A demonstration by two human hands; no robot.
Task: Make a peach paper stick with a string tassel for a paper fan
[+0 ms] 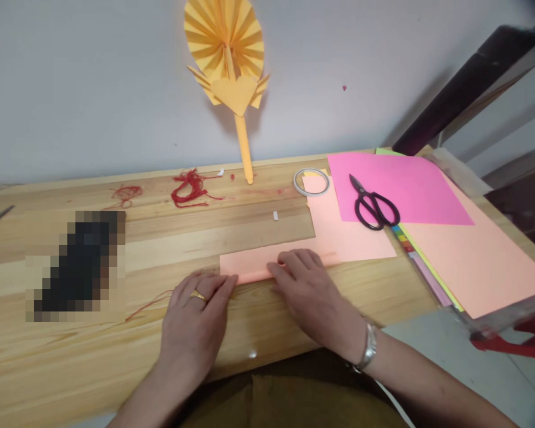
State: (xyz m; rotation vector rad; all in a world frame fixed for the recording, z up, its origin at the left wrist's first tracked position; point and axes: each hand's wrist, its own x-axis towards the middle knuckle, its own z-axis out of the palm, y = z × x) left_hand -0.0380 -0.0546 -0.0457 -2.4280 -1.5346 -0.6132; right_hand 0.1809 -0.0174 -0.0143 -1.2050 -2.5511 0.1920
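A peach-pink sheet of paper (258, 259) lies on the wooden table in front of me, its near edge rolled into a narrow tube. My left hand (196, 315), wearing a ring, has its fingers and thumb closed on the tube's left end. Farther right along the same roll, my right hand (305, 291) presses and grips it with bent fingers. Part of the roll is hidden under both hands. Just beyond the right hand, another peach piece (356, 238) lies flat. Black-handled scissors (364, 193) rest partly on a bright pink sheet (410, 190).
A yellow folded-paper fan (243, 139) with a heart leans against the wall. Red thread (189, 189) lies in a tangle near it. A roll of tape (312, 194) sits by the papers. On the left is a dark pixelated object (80, 261). More paper (481, 267) reaches the right edge.
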